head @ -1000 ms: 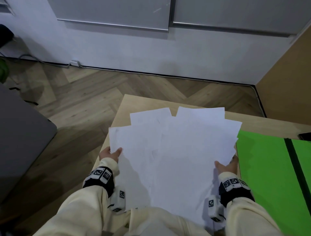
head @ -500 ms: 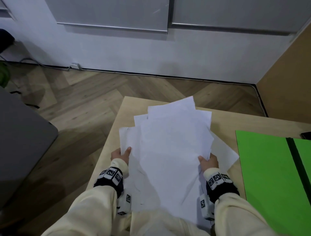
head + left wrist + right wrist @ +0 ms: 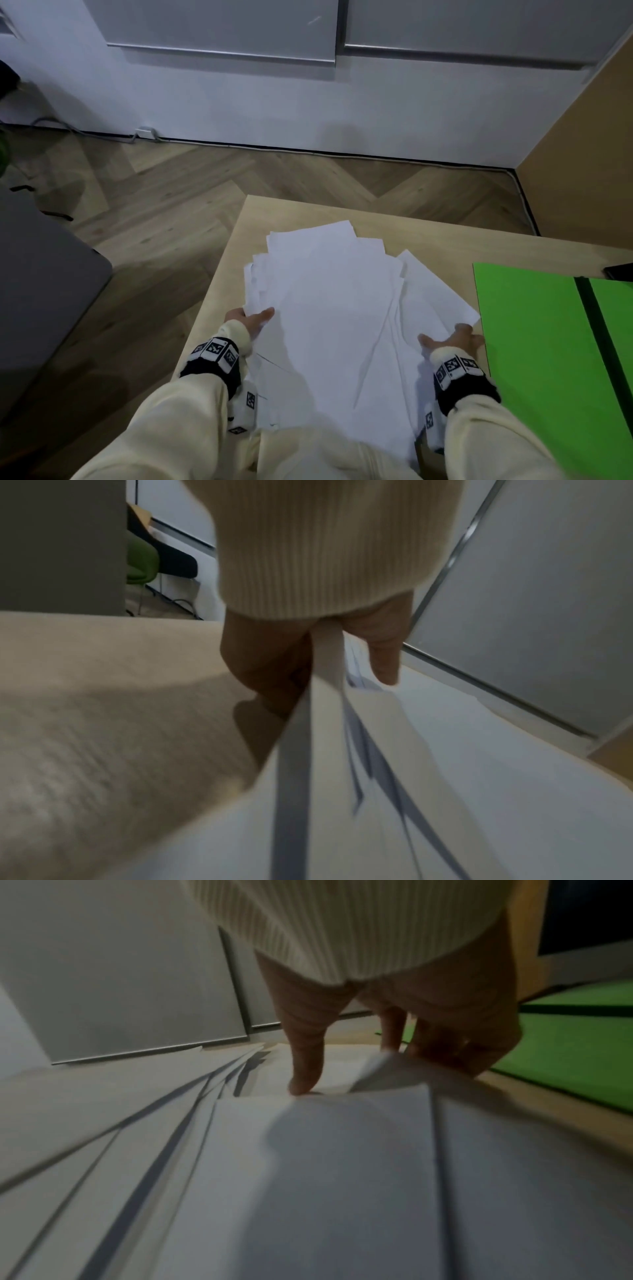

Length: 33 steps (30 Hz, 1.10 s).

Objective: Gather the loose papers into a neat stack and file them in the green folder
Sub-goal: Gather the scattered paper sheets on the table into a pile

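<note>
Since 0.5 s ago the right hand (image 3: 454, 341) has swung out twd the green folder (image 3: 534, 342), and the papers (image 3: 335, 318) have pulled narrower at the far end while one sheet still fans out on the right side. Papers lie on the table (image 3: 233, 260), a ragged white pile w/ offset corners, thin flat sheets, near edges hanging over the table's front by the person's lap.

Left hand (image 3: 251, 318) grips the pile's left edge; left wrist view shows what head view can't: thumb (image 3: 383, 656) on top, fingers (image 3: 267, 669) under the sheets, edge pinched betw. them. Right hand's thumb (image 3: 304, 1069) presses down on top of the sheets, other fingers curled round the right-hand sheets' edge, per right wrist view; head view only shows its back.

Folder lies flat just right of the pile, bright green, smooth, w/ a dark strip down it. Table is pale wood-grain; herringbone wood floor (image 3: 171, 212) beyond, matte pale wall (image 3: 308, 102) behind.
</note>
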{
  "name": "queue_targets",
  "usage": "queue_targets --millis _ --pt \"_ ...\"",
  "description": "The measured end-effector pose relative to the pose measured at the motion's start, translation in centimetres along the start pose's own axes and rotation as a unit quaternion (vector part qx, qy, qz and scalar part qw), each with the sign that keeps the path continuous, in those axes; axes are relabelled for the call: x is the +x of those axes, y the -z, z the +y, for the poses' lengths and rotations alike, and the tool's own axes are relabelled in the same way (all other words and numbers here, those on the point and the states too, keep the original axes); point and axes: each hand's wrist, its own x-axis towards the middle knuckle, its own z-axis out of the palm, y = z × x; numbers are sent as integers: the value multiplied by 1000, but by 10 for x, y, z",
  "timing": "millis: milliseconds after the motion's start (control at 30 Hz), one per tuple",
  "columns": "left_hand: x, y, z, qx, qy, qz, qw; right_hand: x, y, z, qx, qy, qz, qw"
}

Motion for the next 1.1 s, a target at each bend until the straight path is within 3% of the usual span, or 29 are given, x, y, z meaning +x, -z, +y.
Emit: queue_targets --millis 100,200,300,400,433,533,600,667,767,900,1033,1100 --pt "-1 -6 2 27 -47 16 998 6 11 1 -87 57 -71 992" --pt "-5 -10 8 74 -62 24 995 10 18 -10 -93 95 -86 987" --pt "-4 -9 9 79 -55 39 995 10 24 -23 -12 173 14 985" --pt "-1 -5 2 53 -32 28 998 5 32 -31 89 243 153 954" --pt "0 -4 -2 30 -24 27 999 4 33 -30 99 222 162 956" --pt "-2 1 -10 -15 -10 34 999 -1 26 -14 57 49 87 993" --pt "-5 2 -14 -31 -9 42 999 -10 19 -1 26 -39 41 998" --pt "-3 3 -15 -45 -9 59 997 -16 11 7 24 -78 37 996" --pt "-7 -2 -12 -75 -4 78 994 -17 1 5 98 -89 34 991" --pt "-15 -12 -3 18 -27 52 998 -16 -4 -9 173 -74 0 982" --pt "-13 -12 2 55 -46 34 997 -7 -4 -16 173 -24 -106 979" --pt "-10 -7 3 58 -45 25 997 -4 2 -17 169 -17 -83 982"
